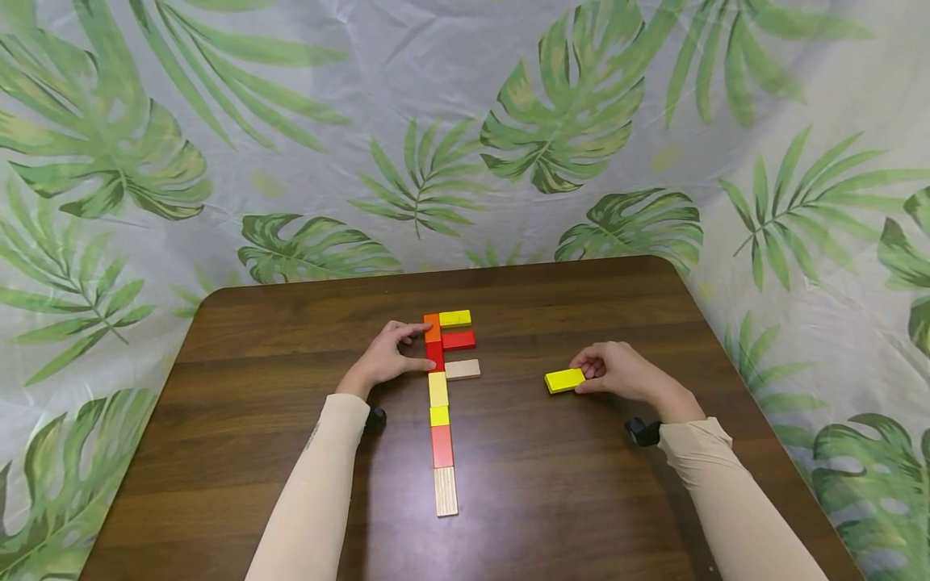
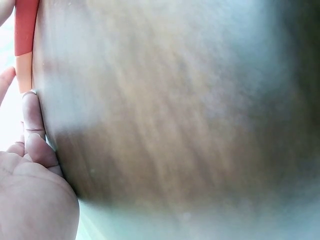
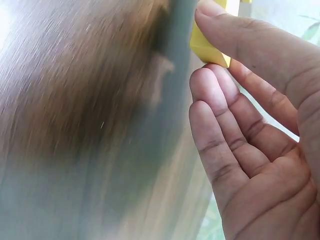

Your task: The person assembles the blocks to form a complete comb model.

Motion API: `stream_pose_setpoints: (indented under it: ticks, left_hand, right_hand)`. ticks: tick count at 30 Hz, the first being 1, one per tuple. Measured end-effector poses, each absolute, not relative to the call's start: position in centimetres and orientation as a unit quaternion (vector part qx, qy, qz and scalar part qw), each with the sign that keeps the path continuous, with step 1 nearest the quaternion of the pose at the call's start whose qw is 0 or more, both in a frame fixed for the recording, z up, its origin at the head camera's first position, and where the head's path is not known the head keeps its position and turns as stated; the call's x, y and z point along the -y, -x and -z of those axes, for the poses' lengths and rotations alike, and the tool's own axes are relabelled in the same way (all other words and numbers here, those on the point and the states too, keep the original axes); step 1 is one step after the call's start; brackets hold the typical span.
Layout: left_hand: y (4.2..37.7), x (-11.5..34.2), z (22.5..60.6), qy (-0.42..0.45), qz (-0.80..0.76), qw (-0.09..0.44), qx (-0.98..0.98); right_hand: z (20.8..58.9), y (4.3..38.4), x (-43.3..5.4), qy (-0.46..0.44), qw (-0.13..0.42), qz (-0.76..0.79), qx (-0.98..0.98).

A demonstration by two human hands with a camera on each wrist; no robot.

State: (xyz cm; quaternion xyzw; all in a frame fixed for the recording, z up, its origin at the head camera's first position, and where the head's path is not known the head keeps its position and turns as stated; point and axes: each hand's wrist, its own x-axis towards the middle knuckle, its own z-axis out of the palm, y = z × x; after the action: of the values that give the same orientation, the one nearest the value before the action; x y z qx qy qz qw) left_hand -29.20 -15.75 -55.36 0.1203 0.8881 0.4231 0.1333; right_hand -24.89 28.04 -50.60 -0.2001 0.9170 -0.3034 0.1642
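A column of flat wooden blocks runs down the table. From the far end come an orange block (image 1: 432,326), a red block (image 1: 434,353), a pale yellow block (image 1: 438,389), a small yellow block (image 1: 439,415), a coral red block (image 1: 441,446) and a striped wood block (image 1: 446,491). My left hand (image 1: 385,353) lies left of the column, its index finger over the orange block and its thumb on the red one. Apart from the column, my right hand (image 1: 617,373) pinches a bright yellow block (image 1: 563,381) by its right end, between thumb and fingers.
Three blocks stick out rightward beside the column's far part: a yellow block (image 1: 455,319), a red block (image 1: 458,340) and a plain wood block (image 1: 462,369). The dark brown table (image 1: 552,476) has rounded far corners. Behind it hangs a leaf-patterned cloth (image 1: 436,81).
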Motion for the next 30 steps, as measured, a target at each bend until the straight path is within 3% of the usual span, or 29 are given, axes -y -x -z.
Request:
stream_pose_setpoints:
  ticks: [30]
  left_hand:
    - [29.3, 15.8, 55.5, -0.122, -0.423, 0.133, -0.888]
  right_hand:
    - [51.9, 24.7, -20.0, 0.243, 0.152, 0.324, -0.901]
